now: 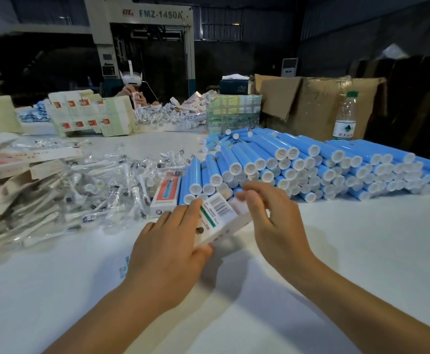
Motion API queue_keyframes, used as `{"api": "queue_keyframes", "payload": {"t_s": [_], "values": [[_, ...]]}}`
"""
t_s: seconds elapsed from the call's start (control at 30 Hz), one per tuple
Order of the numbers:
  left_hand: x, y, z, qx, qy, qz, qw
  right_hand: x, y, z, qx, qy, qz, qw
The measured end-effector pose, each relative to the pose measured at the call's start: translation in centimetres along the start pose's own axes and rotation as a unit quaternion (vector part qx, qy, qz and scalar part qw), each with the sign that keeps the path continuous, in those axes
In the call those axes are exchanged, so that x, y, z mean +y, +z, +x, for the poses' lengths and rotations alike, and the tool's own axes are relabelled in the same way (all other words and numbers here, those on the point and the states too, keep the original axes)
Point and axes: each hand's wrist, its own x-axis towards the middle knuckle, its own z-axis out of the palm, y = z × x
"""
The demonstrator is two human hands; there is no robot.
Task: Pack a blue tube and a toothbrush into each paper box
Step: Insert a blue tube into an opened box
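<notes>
The small white paper box with a barcode and green stripe (217, 217) is held just above the white table (361, 251), near its middle, in front of the stacked blue plastic tubes with white caps (310, 169). The left hand (168, 251) grips its near end, fingers curled round it, while the right hand (272, 218) pinches at the far end with bent fingers. It looks like opening or closing an end flap; if opening, a tube and a wrapped white toothbrush (86, 218) from the heap at the left edge come next.

We reach both forearms forward; left hand (169, 247) grips, thumb curled under; right hand (272, 215) fingers curl, pinching.
</notes>
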Motion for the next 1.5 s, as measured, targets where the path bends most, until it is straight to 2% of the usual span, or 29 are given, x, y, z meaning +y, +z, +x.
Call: {"api": "queue_keyframes", "payload": {"t_s": [0.13,0.37,0.73,0.97,1.1,1.2,1.33,1.5], "values": [[-0.3,-0.5,0.1,0.018,-0.016,-0.055,0.998,0.1,-1.0,-0.1,0.068,-0.034,0.036,0.996],[0.2,-1.1,0.1,0.042,-0.024,-0.086,0.995,-0.5,-0.5,-0.7,0.138,-0.115,-0.067,0.981],[0.5,-0.6,0.0,0.080,-0.008,-0.056,0.995,-1.5,0.1,-1.2,0.025,-0.025,0.011,0.999],[1.0,-0.2,-0.2,0.072,0.006,-0.020,0.997,-1.3,0.2,-1.4,-0.008,-0.026,-0.001,1.000],[1.1,-0.5,-0.2,0.056,0.007,0.004,0.998,-1.5,0.1,-1.3,-0.015,-0.004,0.020,1.000],[1.0,-0.2,-0.2,0.086,0.030,0.045,0.995,-1.4,0.1,-1.1,-0.044,0.030,0.037,0.998],[1.0,0.3,-0.2,0.087,0.051,0.072,0.992,-1.3,0.3,-0.7,-0.081,0.062,0.014,0.995],[1.1,0.4,-0.3,0.082,0.064,0.081,0.991,-1.1,0.5,-0.6,-0.072,0.076,0.021,0.994]]}}
